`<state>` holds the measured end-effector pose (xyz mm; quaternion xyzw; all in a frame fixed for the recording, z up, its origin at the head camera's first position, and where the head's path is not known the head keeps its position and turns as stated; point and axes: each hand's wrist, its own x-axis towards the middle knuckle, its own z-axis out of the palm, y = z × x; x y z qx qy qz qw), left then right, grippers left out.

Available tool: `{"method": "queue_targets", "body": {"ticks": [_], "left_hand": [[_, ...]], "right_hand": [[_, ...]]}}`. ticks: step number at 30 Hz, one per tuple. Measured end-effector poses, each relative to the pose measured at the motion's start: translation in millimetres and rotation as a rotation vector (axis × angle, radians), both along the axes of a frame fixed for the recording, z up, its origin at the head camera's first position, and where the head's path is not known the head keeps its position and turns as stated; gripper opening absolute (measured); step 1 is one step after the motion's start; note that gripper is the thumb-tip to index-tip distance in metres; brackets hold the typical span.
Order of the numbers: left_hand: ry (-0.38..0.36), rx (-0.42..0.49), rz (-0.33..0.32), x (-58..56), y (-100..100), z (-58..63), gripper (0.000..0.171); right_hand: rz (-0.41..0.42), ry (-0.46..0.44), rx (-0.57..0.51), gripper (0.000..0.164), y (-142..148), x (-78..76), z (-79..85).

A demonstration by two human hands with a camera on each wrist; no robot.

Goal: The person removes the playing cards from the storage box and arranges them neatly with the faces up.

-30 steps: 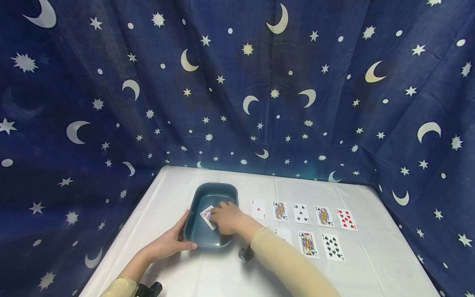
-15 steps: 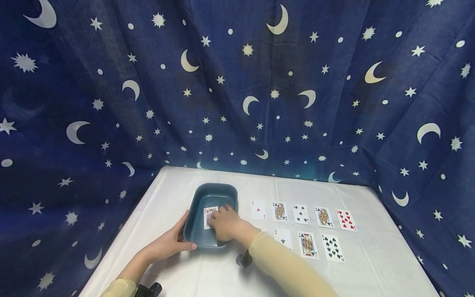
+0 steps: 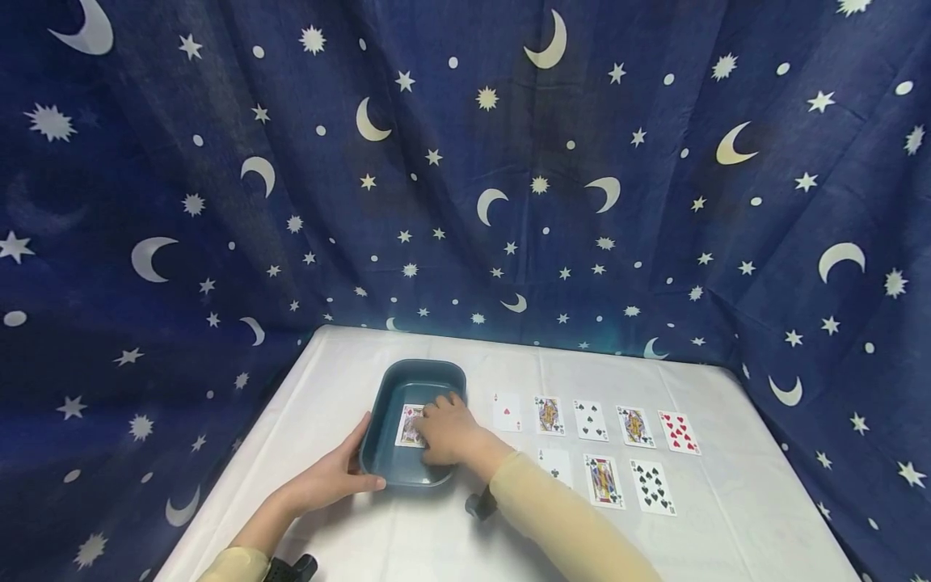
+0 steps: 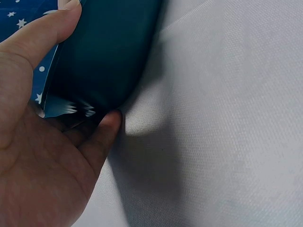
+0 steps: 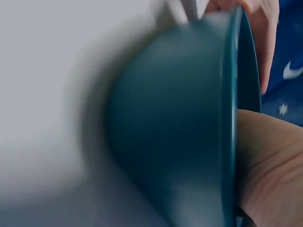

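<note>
A dark teal rectangular tray (image 3: 418, 388) stands on the left part of the white table. My left hand (image 3: 327, 477) grips its near left corner; the left wrist view shows the thumb (image 4: 47, 33) at the rim and fingers beneath. A playing card (image 3: 410, 426), a face card with red marks, lies face up in the tray. Reaching over the right rim, my right hand (image 3: 451, 432) holds the card's right side with bent fingers. Whether other cards lie underneath is hidden. In the right wrist view, the tray wall (image 5: 175, 118) covers those fingers.
Face-up cards lie in two rows right of the tray, among them an ace of hearts (image 3: 507, 411), a hearts card (image 3: 680, 431), an ace of clubs (image 3: 555, 465) and a spades card (image 3: 653, 487). A starry blue curtain (image 3: 465, 162) hangs behind the table.
The card in the tray has turned from a slanted position to nearly straight, with my right hand shifting slightly over it. My left hand and the tray have stayed in place.
</note>
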<state>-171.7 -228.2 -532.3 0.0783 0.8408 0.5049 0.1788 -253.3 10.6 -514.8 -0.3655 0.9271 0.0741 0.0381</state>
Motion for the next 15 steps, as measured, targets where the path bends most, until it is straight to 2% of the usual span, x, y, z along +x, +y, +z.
{"method": "queue_targets", "body": {"ticks": [5, 9, 15], "left_hand": [[0.002, 0.001, 0.000, -0.8, -1.3, -1.3, 0.121], [0.002, 0.009, -0.012, -2.0, -2.8, -4.2, 0.121], [-0.005, 0.004, -0.008, -3.3, -2.5, -5.2, 0.121]], "right_hand": [[-0.048, -0.002, -0.057, 0.087, 0.2, -17.0, 1.0], [-0.072, -0.038, -0.053, 0.095, -1.2, -25.3, 1.7], [-0.101, -0.062, -0.035, 0.095, -3.1, -30.4, 5.0]]}}
